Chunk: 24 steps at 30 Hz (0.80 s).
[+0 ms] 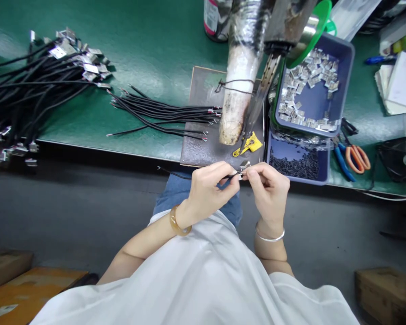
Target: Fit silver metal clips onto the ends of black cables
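My left hand (211, 187) is closed in a pinch on a short black cable (179, 174), whose stripped far end sticks out to the left. Its other end meets the fingertips of my right hand (269, 187), which are pinched together; what they hold is too small to name. A small silver metal connector (245, 165) shows just above the fingertips, in front of the dark work board (203, 151). On that board rest the ends of several loose black cables (155, 110) and a yellow piece (252, 143).
A soldering iron (264, 85) and a wrapped white rod (238, 90) hang over the board. Right of it are a bin of metal connectors (348, 76), a bin of black parts (322, 174) and pliers (357, 159). Finished-looking cables (30, 99) lie left.
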Motion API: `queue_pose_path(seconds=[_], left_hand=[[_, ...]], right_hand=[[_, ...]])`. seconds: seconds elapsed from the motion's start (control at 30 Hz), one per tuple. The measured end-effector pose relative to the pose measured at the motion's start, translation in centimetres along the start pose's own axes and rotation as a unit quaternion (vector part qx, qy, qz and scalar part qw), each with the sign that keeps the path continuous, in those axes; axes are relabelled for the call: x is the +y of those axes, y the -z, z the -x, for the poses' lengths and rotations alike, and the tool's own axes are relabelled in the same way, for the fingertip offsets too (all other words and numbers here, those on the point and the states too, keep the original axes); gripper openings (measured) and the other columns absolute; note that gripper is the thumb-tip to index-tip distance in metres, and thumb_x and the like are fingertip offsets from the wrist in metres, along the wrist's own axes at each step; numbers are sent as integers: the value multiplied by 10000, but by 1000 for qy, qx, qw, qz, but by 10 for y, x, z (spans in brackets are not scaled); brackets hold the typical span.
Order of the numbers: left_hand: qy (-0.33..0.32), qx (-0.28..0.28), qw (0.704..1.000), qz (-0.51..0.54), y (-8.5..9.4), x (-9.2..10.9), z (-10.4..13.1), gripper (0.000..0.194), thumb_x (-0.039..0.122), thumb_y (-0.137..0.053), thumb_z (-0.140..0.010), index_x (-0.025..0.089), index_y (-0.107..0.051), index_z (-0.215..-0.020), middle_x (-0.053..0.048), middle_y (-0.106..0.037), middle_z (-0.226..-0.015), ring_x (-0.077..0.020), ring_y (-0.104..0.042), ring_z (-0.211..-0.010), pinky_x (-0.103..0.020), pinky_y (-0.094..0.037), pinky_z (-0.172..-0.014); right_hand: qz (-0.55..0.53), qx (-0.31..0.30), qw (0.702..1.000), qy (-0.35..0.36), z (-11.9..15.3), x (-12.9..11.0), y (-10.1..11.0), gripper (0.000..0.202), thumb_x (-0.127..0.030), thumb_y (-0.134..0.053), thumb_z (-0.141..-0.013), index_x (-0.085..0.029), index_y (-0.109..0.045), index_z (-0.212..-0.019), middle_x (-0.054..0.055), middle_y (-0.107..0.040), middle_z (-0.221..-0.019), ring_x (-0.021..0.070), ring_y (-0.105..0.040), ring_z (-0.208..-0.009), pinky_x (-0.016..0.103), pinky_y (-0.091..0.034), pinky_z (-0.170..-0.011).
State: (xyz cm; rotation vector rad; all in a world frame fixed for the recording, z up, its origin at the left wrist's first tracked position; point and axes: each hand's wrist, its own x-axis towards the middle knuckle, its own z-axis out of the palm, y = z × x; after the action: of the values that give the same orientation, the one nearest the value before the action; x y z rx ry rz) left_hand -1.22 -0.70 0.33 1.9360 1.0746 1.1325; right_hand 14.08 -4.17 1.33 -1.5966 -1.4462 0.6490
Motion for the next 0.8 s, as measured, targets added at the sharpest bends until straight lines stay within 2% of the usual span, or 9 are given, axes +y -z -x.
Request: queue_pose_path(seconds=[0.2, 0.3, 0.37, 0.47, 0.53, 0.6, 0.7, 0.8], left_hand=[[-33, -22, 999, 15, 5, -1, -1, 171, 151, -586, -898, 178, -604, -731, 42, -506, -607, -83, -430, -543, -220, -347, -550], [-60, -30, 997, 32, 9, 0, -3, 139, 148, -599, -903, 174, -649, -776, 34, -542, -615, -90, -457, -565, -230, -378, -597], [-63, -40, 996, 51, 13, -1, -3, 127, 154, -612, -907, 166, -679, -800, 22, -579, -620, -95, -487, -581, -233, -400, -618], [15, -61, 986, 151, 15, -4, -4, 129, 188, -640, -915, 141, -728, -833, -21, -692, -691, -98, -574, -605, -213, -445, -604], [90, -63, 966, 232, 15, -6, -5, 132, 213, -671, -903, 126, -766, -873, -64, -768, -799, -116, -660, -672, -205, -499, -633], [140, -50, 951, 270, 14, -8, -6, 142, 230, -706, -873, 119, -794, -891, -85, -793, -861, -135, -694, -716, -209, -523, -649], [161, -19, 955, 249, 11, -9, -9, 135, 222, -729, -833, 109, -801, -817, -44, -740, -709, -85, -566, -547, -188, -421, -508], [146, 5, 965, 218, 10, -11, -14, 117, 176, -705, -818, 105, -778, -760, 13, -630, -580, -37, -370, -447, -193, -310, -453]], right_hand=[[56, 28, 998, 23, 1, 2, -2, 333, -418, -629, -942, -195, -633, -694, -38, -542, -611, 81, -403, -521, 250, -338, -535], [9, 39, 999, -30, -1, 7, 2, 312, -475, -657, -908, -198, -678, -765, -29, -581, -632, 90, -451, -522, 245, -361, -520], [-39, 24, 997, -54, -3, 9, 5, 285, -473, -678, -890, -205, -700, -796, -18, -626, -664, 103, -514, -550, 241, -399, -524], [-79, 7, 996, -39, -3, 8, 7, 211, -429, -700, -879, -223, -728, -847, -5, -679, -734, 114, -569, -588, 244, -436, -533], [-42, 16, 999, -16, -1, 5, 7, 175, -393, -682, -897, -233, -746, -924, 2, -690, -766, 112, -564, -578, 255, -439, -532], [18, 32, 999, 6, 1, 2, 6, 173, -366, -659, -916, -240, -747, -995, -7, -668, -733, 102, -535, -542, 257, -414, -507], [3, 81, 996, 34, 4, -1, 3, 219, -320, -605, -951, -245, -676, -1145, -50, -600, -635, 93, -530, -500, 238, -397, -469], [-57, 143, 986, 58, 4, -2, 0, 233, -240, -552, -985, -251, -574, -1216, -46, -706, -758, 75, -573, -464, 215, -438, -443]])
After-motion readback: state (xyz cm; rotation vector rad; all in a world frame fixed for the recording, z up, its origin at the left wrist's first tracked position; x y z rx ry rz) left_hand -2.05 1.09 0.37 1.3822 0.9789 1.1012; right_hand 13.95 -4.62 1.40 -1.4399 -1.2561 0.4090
